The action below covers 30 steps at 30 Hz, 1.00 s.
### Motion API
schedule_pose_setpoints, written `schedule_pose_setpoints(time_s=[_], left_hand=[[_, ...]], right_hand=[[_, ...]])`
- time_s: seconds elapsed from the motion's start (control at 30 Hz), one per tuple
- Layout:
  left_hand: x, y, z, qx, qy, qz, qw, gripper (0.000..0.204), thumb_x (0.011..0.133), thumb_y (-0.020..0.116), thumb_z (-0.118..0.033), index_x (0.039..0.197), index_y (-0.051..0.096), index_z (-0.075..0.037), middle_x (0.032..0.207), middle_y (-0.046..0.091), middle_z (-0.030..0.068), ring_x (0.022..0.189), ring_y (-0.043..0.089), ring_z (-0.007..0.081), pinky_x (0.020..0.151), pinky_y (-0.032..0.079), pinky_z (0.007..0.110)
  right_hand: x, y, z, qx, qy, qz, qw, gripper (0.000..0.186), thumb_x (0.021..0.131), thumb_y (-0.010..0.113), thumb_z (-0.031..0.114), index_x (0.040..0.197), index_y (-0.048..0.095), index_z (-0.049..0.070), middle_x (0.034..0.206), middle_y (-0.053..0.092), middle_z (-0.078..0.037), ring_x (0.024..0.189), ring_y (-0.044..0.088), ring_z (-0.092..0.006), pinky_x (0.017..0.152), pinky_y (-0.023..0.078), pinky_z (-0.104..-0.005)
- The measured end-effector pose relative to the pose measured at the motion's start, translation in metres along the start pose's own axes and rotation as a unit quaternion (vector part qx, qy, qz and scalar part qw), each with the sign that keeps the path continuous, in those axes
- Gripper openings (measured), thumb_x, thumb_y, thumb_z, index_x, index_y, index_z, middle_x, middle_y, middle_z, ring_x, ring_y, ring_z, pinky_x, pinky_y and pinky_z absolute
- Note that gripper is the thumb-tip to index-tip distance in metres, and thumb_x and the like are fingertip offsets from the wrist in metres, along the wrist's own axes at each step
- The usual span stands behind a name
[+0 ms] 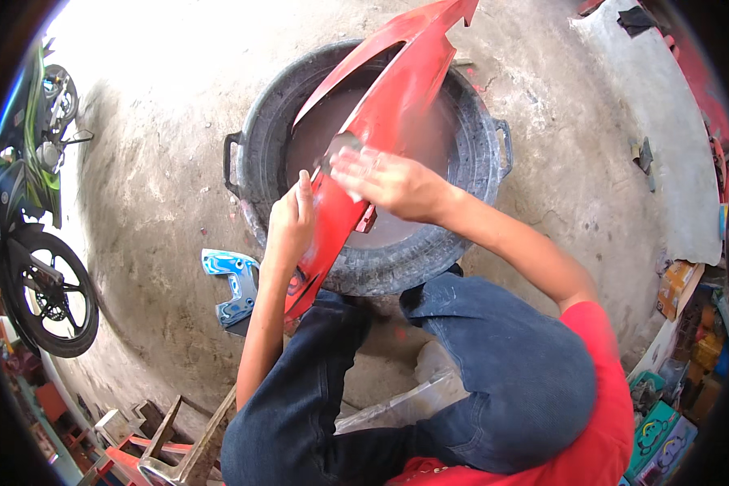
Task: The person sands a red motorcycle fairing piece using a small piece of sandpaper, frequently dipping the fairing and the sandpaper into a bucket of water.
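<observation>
A long red motorcycle body panel (397, 89) slants across a round black tub (255, 146), its lower end near my left knee. My left hand (292, 223) grips the panel's left edge, thumb up and the other fingers partly hidden. Stretched across the panel's middle, my right hand (389, 182) presses a dark grey piece of sandpaper (344, 147) flat under its fingertips. Whitish wet residue shows around those fingers. Cloudy greyish water (328, 121) lies in the tub below the panel.
A blue-and-white patterned part (233, 283) lies on the concrete floor left of the tub. A motorcycle (44, 267) stands at far left. Wooden and red frames (170, 445) are at lower left; boxes (660, 437) crowd the lower right. A grey sheet (664, 121) lies at right.
</observation>
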<state>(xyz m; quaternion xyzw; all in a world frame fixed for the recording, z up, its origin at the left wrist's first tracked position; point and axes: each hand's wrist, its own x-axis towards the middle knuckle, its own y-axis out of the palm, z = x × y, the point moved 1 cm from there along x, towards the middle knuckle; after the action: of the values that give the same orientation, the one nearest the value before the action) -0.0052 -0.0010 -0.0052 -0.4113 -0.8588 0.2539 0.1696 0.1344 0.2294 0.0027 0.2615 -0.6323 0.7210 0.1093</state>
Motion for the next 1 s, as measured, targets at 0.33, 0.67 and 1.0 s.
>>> schedule_pose_setpoints(time_s=[0.33,0.67,1.0], left_hand=[[-0.001,-0.002,-0.003,-0.007,-0.052,0.036,0.998,0.045,0.115,0.036,-0.029,0.102,0.061,0.006,0.086,0.061,0.0339,0.084,0.057,0.0553,0.068,0.044,0.057],[-0.002,0.002,0.028,0.102,0.071,0.031,0.992,0.035,0.104,0.053,-0.004,0.135,0.052,0.010,0.089,0.061,0.0292,0.075,0.061,0.0481,0.061,0.046,0.053],[-0.003,-0.001,0.014,0.016,-0.048,0.042,0.998,0.034,0.112,0.043,-0.023,0.115,0.059,0.007,0.084,0.057,0.0319,0.077,0.054,0.0533,0.065,0.042,0.055]], right_hand=[[0.007,0.001,-0.023,-0.009,-0.022,-0.012,1.000,0.040,0.095,0.062,0.016,0.130,0.067,-0.003,0.134,0.068,-0.019,0.127,0.065,-0.0323,0.113,0.051,-0.0422],[0.011,0.001,-0.005,-0.017,-0.025,-0.063,0.998,0.035,0.091,0.065,0.011,0.125,0.070,0.001,0.123,0.073,-0.015,0.118,0.070,-0.0312,0.111,0.051,-0.0469],[-0.019,-0.005,0.023,-0.013,0.012,-0.021,1.000,0.040,0.097,0.056,0.012,0.134,0.066,0.002,0.137,0.068,-0.018,0.133,0.063,-0.0281,0.114,0.051,-0.0417]])
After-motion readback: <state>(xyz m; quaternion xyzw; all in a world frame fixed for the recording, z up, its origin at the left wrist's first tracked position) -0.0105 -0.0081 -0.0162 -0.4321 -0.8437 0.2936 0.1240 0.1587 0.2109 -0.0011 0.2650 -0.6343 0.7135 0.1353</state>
